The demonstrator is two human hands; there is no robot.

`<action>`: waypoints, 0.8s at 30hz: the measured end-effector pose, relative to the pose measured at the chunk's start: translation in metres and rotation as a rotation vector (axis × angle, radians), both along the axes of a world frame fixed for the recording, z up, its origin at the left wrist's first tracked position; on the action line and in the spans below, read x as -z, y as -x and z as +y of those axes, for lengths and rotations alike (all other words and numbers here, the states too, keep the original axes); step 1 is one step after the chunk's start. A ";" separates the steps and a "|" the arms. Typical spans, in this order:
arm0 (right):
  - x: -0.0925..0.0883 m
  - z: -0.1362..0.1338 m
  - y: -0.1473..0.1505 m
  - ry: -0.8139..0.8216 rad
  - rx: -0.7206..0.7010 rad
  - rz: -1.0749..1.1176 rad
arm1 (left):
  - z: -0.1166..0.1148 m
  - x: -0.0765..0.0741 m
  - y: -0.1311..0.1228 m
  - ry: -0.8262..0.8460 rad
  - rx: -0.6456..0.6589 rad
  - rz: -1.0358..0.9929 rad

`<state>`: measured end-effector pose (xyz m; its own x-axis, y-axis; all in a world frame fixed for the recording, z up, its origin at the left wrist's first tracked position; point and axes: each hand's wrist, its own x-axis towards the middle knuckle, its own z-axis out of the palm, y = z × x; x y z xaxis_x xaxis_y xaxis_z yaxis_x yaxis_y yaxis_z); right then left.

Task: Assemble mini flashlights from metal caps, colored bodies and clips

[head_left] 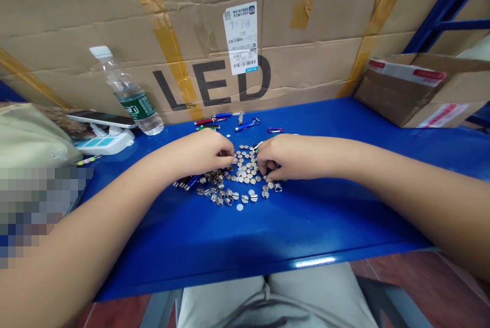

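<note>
The small, flat, round silver metal discs (247,169) lie scattered on the glossy blue surface (268,231), right in the gap between my two hands: to the right of the fingers of my left hand (210,152), to the left of those of my right hand (282,157). Being round, they give me no long axis to line up with, and neither hand is clearly nearer, since each sits at its own edge of the patch. My fingers are curled and narrow on both sides (my own knuckles hide the tips, so I cannot tell whether either hand holds anything). A small green and silver piece (256,148) shows beside my right fingers. Short, shiny silver metal pieces (245,198) lie on the near side of the discs, and a slim blue metal tube (245,125) on the far side slants from near left to far right.
</note>
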<state>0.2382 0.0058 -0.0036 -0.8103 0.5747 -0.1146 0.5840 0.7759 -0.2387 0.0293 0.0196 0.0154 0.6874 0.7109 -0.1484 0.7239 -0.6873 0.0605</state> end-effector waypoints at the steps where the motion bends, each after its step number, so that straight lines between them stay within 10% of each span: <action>1: 0.000 0.000 0.001 -0.015 0.002 -0.002 | 0.000 0.000 0.001 0.003 -0.001 -0.001; 24: 0.003 -0.002 0.001 0.023 -0.061 -0.036 | 0.001 -0.015 0.021 0.213 -0.006 0.124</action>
<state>0.2369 0.0036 -0.0066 -0.8391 0.5208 -0.1571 0.5440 0.8051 -0.2364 0.0081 0.0207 0.0304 0.6508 0.6585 -0.3779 0.7385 -0.6645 0.1141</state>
